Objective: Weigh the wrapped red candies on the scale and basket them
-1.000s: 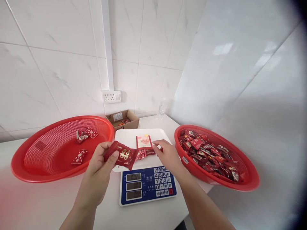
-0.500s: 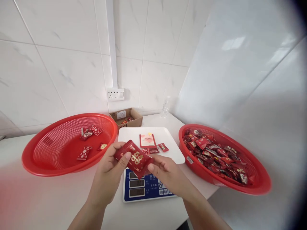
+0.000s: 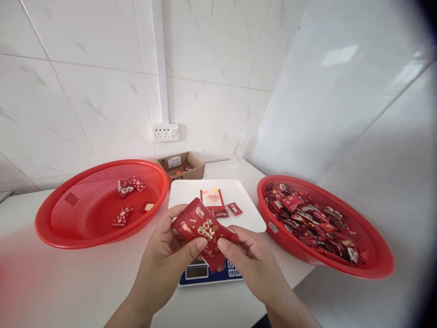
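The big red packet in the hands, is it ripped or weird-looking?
No, nothing odd stands out. The packet is tilted between the left hand and the right hand, and no rip shows. The hands cover parts of it, though, so I can't check those.

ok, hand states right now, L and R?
Left hand: closed, pinching the left side of the red packet, thumb on its front.
Right hand: closed, gripping the same packet's right edge.
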A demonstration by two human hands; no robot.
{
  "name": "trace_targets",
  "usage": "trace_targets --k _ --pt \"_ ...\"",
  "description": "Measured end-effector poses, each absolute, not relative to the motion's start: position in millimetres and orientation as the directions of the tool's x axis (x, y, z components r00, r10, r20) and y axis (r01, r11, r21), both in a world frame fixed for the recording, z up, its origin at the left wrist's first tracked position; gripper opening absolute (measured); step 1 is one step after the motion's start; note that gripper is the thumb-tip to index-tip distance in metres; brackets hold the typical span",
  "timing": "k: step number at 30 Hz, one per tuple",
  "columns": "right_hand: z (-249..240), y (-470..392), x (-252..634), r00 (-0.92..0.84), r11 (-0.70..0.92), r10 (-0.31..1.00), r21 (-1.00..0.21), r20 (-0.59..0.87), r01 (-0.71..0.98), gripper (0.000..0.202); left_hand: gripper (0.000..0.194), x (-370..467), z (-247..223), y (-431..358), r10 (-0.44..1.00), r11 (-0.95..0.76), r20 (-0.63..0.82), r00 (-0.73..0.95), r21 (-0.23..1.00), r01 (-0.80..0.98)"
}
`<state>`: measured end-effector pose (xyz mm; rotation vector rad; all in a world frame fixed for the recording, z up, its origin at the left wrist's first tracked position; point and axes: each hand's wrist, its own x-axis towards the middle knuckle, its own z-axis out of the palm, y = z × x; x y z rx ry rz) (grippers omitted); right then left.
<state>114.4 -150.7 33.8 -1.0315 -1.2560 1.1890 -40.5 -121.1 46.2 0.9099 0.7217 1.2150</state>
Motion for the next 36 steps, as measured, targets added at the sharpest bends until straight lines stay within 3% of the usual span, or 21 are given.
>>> trace_targets --k 7,19,25,28,32,36 --pt "33.0 -157.4 116.1 -0.091 0.128 0.987 -0.99 0.133 -0.068 0.033 0.043 -39.7 50.6 -127.5 0.988 0.069 0.005 0.154 0.879 -0.472" --pt "45.9 -164.7 115.8 -0.019 0.188 0.982 -0.976 0.187 0.108 0.041 0.064 -41.3 49.4 -133.5 0.975 0.166 -0.06 0.216 0.842 -0.514" --pt "49.4 -168.7 115.7 -0.133 0.157 0.978 -0.987 0.162 -0.046 0.033 0.067 -44.1 49.5 -134.8 0.938 0.238 -0.073 0.339 0.846 -0.478" --pt "49.0 -169.1 115.3 -0.129 0.152 0.979 -0.986 0.161 -0.074 0.034 0.066 -42.9 51.6 -138.5 0.948 0.224 -0.084 0.306 0.86 -0.459" --pt "47.7 -167.8 115.6 -0.171 0.113 0.976 -0.985 0.135 -0.131 0.035 0.079 -41.7 53.3 -143.2 0.969 0.196 -0.106 0.222 0.879 -0.435" --pt "43.4 -165.9 116.9 -0.239 0.127 0.961 -0.989 0.142 -0.075 0.031 0.085 -39.8 53.8 -145.9 0.986 0.147 -0.098 0.135 0.898 -0.415"
